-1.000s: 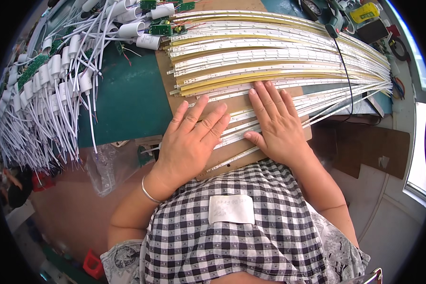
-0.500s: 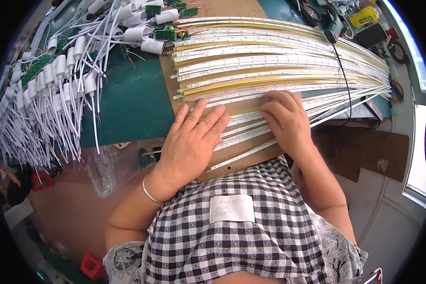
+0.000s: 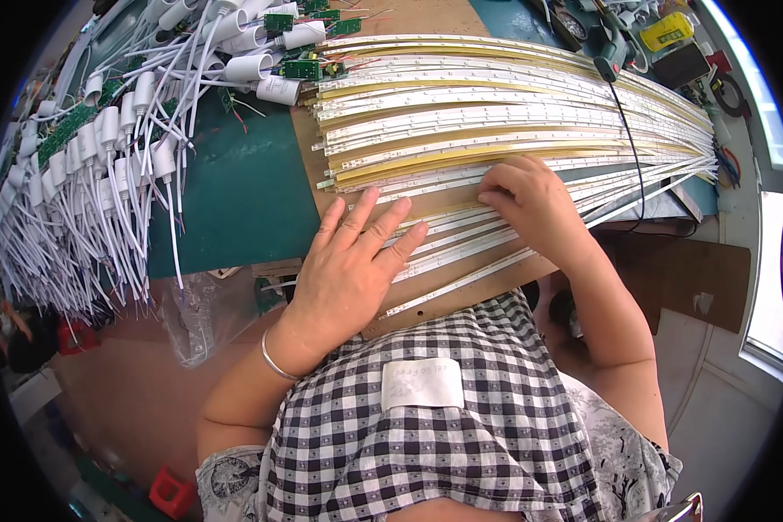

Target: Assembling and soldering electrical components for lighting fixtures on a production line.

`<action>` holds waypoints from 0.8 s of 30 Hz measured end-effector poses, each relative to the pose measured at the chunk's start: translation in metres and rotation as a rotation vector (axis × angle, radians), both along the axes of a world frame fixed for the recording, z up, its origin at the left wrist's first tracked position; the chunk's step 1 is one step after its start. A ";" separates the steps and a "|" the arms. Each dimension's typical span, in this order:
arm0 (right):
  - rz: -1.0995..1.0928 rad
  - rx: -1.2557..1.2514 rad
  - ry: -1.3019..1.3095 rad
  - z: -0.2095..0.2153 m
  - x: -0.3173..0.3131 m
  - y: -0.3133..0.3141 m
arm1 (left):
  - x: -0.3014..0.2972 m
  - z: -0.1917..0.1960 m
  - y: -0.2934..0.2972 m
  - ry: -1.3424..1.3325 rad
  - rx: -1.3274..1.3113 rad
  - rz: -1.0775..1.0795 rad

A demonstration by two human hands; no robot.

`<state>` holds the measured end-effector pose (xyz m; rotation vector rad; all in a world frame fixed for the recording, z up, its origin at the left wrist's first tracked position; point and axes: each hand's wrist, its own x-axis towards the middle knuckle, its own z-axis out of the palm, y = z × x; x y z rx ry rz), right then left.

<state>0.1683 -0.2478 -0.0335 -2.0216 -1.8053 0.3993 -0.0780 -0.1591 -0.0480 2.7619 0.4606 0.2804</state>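
Observation:
Long, thin white LED strips (image 3: 470, 117) with small chips and yellowish edges lie side by side on a brown board (image 3: 461, 300). My left hand (image 3: 348, 270) rests with fingers spread over the left ends of the nearer, more loosely spaced strips. To its right, my right hand (image 3: 535, 204) is bent down over the same strips, its thumb and fingers drawn together at their surface. What lies between those fingertips, if anything, is hidden. The nearest single strip (image 3: 452, 285) slants across the board close to my checked apron (image 3: 426, 452).
White lamp sockets (image 3: 109, 126) with cables and green circuit boards (image 3: 303, 70) crowd the left of the green table (image 3: 244, 183). A black cord (image 3: 631, 139) crosses the strips from a green-handled tool (image 3: 612, 61). A yellow bottle (image 3: 667, 32) lies far right.
My right hand has shifted slightly, and its fingers have drawn closer together. My left hand's fingers have spread a little wider. The strips lie nearly as before.

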 end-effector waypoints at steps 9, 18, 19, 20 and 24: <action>0.288 0.064 -0.214 0.008 0.007 -0.006 | -0.001 -0.001 0.000 0.014 -0.010 0.009; 0.217 0.075 -0.304 0.005 0.008 0.002 | 0.000 0.002 0.000 0.025 0.010 -0.014; 0.165 0.076 -0.292 0.004 0.006 0.003 | 0.000 0.002 0.001 0.029 0.020 -0.022; 0.121 0.067 -0.304 0.005 0.003 0.004 | 0.000 0.002 0.001 0.034 0.029 -0.030; 0.038 0.064 -0.349 0.001 -0.001 -0.002 | 0.002 0.001 0.000 0.034 0.015 0.002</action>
